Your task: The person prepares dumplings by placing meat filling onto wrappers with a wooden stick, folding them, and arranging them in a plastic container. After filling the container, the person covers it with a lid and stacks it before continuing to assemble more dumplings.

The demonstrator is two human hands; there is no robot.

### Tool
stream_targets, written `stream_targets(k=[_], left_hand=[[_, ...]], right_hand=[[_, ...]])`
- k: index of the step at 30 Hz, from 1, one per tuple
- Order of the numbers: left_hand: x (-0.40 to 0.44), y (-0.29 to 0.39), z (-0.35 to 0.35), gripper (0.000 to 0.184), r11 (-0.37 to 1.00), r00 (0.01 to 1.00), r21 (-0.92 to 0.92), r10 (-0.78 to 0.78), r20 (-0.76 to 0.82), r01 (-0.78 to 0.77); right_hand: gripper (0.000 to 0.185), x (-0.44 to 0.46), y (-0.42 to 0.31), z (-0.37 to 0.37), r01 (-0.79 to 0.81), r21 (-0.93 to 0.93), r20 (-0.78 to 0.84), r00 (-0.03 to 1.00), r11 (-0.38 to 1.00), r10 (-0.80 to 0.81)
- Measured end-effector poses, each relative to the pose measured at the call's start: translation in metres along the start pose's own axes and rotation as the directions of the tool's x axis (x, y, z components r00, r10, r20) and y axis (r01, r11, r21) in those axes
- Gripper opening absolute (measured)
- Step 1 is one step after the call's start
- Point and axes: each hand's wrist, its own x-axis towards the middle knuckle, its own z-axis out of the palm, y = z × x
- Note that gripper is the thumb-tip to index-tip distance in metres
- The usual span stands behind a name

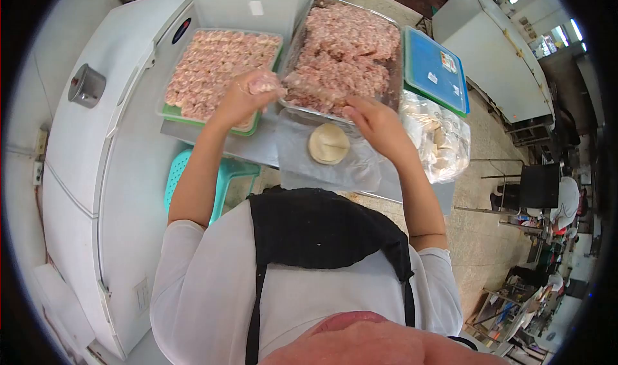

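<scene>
My left hand [241,100] is closed around a meat-filled dumpling [262,82], raised between the two trays. My right hand [376,125] is at the near edge of the metal tray [298,49], its fingers pinched together; what they grip, if anything, is blurred. That tray is heaped with ground meat [351,40]. To the left, a plastic tray [168,75] carries rows of filled dumplings [222,69]. A stack of round dough wrappers [329,143] rests on clear plastic sheeting [293,149] just below the metal tray, between my hands.
A blue lid [434,69] and a plastic bag of wrapper packs [438,136] are at the right. On the left stands a white freezer [129,140] with a metal cup [87,85] on it. A teal plastic stool [225,178] is under the table's left side.
</scene>
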Motion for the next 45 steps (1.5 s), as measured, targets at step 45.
stream_targets(k=[45], left_hand=[[-0.058,-0.125,-0.181,0.05,0.409,0.851,0.758,-0.372,-0.37,0.508]], right_hand=[[0.03,-0.05,0.09,0.005,-0.323,0.382,-0.059,0.927,0.866,0.371]])
